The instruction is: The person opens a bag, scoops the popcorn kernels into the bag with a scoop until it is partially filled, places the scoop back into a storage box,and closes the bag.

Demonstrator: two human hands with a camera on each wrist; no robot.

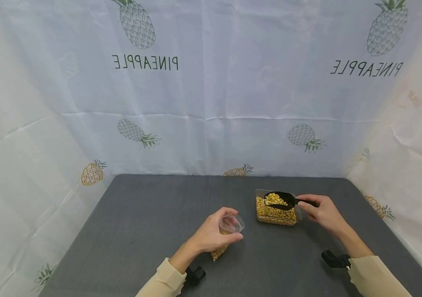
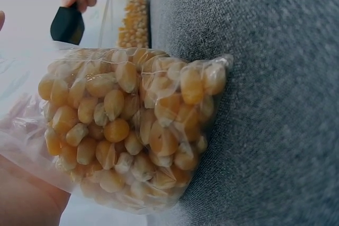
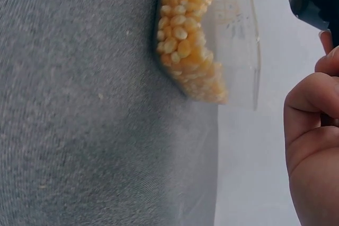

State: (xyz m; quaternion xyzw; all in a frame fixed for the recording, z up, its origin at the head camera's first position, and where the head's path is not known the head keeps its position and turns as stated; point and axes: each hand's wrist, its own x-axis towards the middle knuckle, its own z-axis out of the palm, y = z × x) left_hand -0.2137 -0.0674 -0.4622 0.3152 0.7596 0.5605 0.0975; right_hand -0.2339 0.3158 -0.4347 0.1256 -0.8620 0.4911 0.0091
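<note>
My left hand (image 1: 212, 232) holds a clear plastic bag (image 2: 122, 125) by its top, thumb and fingers spread round the open mouth. Corn kernels (image 2: 114, 130) fill the lower part of the bag, which stands on the table. In my right hand (image 1: 324, 211) is the handle of a black scoop (image 1: 288, 200), heaped with kernels. The scoop is above a clear rectangular container (image 1: 276, 222) of corn. From the right wrist view, the container's near end shows kernels partway up its wall, and the scoop is cut off at the upper right.
The dark grey table (image 1: 151, 214) reaches back to a white curtain (image 1: 211, 90) printed with pineapples, which also hangs at both sides. A black wrist strap mount (image 1: 195, 275) sits under the left wrist, another (image 1: 335, 260) by the right.
</note>
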